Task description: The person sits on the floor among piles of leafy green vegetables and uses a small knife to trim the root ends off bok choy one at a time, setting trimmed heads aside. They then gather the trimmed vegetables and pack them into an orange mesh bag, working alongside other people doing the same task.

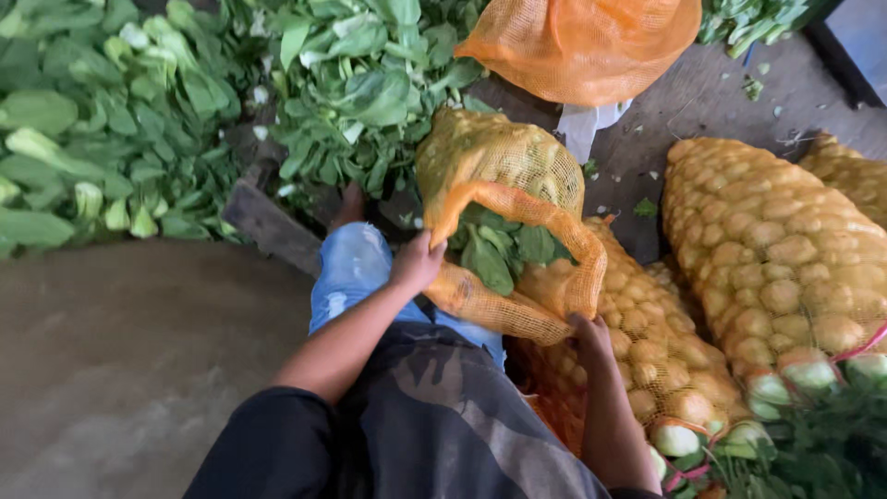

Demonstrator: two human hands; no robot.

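The mesh sack (504, 199), its mouth held open, is gripped at the near rim by the left hand (416, 263) and, seemingly, the right hand (588, 334), its long axis running away from them.

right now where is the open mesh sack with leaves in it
In the head view the open mesh sack sits at centre, its mouth held by the left hand and right hand, between the loose greens and the filled sacks.

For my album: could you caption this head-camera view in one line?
Both hands, left and right, hold open an orange mesh sack half-filled with leafy greens.
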